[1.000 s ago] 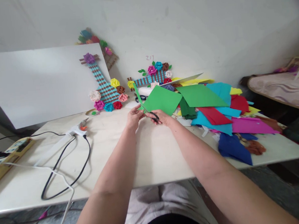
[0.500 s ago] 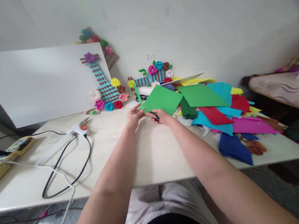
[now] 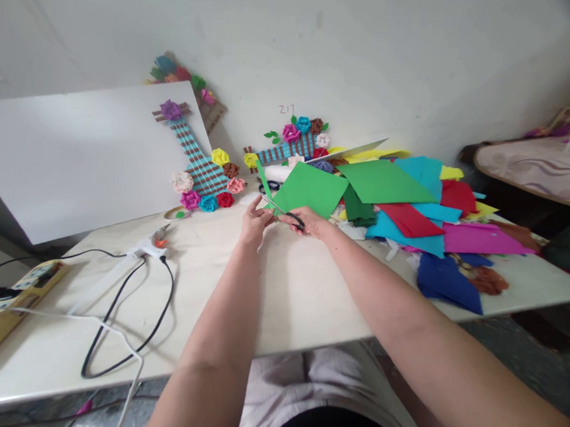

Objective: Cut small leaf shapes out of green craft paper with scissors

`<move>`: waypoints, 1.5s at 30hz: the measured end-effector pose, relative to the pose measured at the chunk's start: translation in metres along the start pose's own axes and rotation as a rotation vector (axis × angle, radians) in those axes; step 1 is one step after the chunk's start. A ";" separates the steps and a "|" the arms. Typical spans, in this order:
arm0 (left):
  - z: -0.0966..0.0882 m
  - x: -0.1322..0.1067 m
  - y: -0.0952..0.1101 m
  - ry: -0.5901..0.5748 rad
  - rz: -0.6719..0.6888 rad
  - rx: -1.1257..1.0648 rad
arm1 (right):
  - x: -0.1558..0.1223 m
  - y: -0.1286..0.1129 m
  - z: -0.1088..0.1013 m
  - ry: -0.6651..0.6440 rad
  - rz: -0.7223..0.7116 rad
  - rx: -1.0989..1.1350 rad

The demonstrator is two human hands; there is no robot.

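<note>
Right hand (image 3: 311,222): gripping the scissors (image 3: 291,217), cutting into green paper (image 3: 313,190).
Left hand (image 3: 255,221): pinching the paper just beside the blades.
Risk: fingertips getting nicked, tbh.

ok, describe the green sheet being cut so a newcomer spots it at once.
On the pale table, find the heap of coloured paper, then its left edge. There the green sheet is tilted up, pinched by the left hand, with black scissors in the right hand at its corner. The other green sheet lies flat on the heap, untouched.
</note>
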State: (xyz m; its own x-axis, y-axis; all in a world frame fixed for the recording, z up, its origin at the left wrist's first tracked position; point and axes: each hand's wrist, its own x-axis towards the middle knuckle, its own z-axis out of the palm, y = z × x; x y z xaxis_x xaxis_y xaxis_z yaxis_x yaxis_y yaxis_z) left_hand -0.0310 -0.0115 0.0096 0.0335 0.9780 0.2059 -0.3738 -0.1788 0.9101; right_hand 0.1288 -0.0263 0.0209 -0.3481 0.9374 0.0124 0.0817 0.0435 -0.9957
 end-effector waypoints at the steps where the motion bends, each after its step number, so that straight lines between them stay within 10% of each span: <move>1: 0.000 0.000 0.000 0.003 0.002 -0.002 | 0.000 0.000 0.000 -0.001 -0.001 -0.006; 45: -0.006 0.001 -0.006 -0.078 -0.110 -0.090 | 0.002 -0.001 0.000 0.022 0.028 -0.045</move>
State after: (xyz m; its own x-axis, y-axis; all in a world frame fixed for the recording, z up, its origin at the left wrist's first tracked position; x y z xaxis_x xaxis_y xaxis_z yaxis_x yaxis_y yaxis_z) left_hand -0.0344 -0.0085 0.0021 0.1496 0.9792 0.1371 -0.4455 -0.0570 0.8935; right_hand 0.1280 -0.0248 0.0222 -0.3248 0.9457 -0.0130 0.1330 0.0320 -0.9906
